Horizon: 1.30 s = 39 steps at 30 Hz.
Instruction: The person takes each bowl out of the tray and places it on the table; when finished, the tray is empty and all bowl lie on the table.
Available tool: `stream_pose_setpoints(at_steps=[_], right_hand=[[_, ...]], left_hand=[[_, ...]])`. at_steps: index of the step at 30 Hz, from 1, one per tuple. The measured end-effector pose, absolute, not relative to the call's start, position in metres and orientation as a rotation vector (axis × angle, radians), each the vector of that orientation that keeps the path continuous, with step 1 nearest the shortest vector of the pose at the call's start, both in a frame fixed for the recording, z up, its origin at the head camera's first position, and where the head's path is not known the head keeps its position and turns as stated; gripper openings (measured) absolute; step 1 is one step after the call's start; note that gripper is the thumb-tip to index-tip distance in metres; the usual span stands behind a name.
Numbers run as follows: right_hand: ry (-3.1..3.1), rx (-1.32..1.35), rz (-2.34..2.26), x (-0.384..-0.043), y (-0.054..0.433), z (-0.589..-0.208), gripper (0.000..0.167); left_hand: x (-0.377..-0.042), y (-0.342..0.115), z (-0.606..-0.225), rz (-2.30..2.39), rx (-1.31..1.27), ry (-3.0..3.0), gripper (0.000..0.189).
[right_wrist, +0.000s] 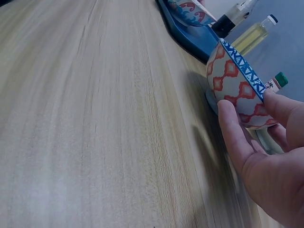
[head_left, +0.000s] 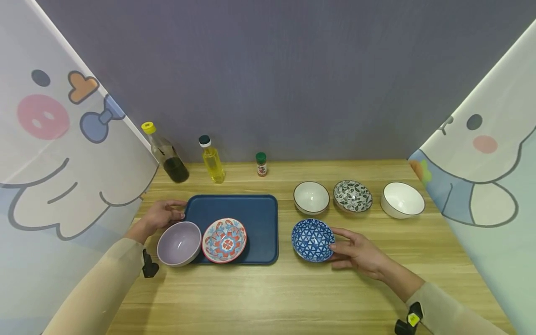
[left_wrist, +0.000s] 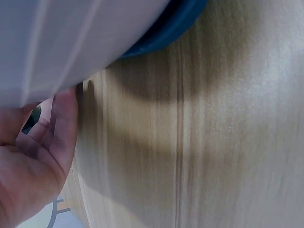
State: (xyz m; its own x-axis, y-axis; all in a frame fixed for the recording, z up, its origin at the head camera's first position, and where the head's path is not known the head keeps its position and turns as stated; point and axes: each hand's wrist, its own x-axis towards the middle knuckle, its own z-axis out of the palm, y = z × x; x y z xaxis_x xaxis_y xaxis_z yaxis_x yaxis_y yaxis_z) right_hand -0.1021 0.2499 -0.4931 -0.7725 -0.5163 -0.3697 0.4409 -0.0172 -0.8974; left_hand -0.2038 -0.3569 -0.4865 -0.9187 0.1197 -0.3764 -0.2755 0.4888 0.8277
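Note:
My right hand [head_left: 358, 255] grips a blue-and-white patterned bowl [head_left: 312, 240] by its right side, thumb at the rim and fingers beneath. The bowl's outside [right_wrist: 233, 85] has a red diamond pattern, and it is tilted above the table in the right wrist view. At the left edge of the navy tray [head_left: 261, 204], my left hand [head_left: 161, 215] has its fingers extended, right behind a lilac bowl [head_left: 179, 243]. This bowl overlaps the tray's front left corner. A red-and-blue floral bowl [head_left: 224, 240] stands beside it on the tray.
Behind the blue bowl are a white bowl [head_left: 311, 197] with a dark rim, a leaf-patterned bowl [head_left: 352, 196] and another white bowl [head_left: 402, 200]. A dark sauce bottle [head_left: 173, 165], an oil bottle [head_left: 213, 163] and a green-capped spice jar [head_left: 261, 165] stand near the back wall.

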Motion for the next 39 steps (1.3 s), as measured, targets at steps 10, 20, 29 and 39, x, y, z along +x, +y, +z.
stream_pose_setpoints(at_steps=[10,20,29,39], right_hand=[[1.888,-0.109,-1.748,-0.105,0.249,-0.489,0.067],[2.135,-0.149,-1.621,-0.113,0.253,-0.47,0.056],[2.218,-0.257,-1.571,-0.126,0.246,-0.441,0.053],[2.213,-0.374,-1.516,-0.145,0.206,-0.418,0.055]], left_hand=[[-0.203,-0.358,-0.487,1.41,-0.11,2.35,0.057],[-0.203,-0.355,-0.484,1.393,-0.132,2.357,0.057],[-0.202,-0.354,-0.48,1.374,-0.125,2.362,0.055],[-0.203,-0.354,-0.481,1.388,-0.118,2.35,0.056]])
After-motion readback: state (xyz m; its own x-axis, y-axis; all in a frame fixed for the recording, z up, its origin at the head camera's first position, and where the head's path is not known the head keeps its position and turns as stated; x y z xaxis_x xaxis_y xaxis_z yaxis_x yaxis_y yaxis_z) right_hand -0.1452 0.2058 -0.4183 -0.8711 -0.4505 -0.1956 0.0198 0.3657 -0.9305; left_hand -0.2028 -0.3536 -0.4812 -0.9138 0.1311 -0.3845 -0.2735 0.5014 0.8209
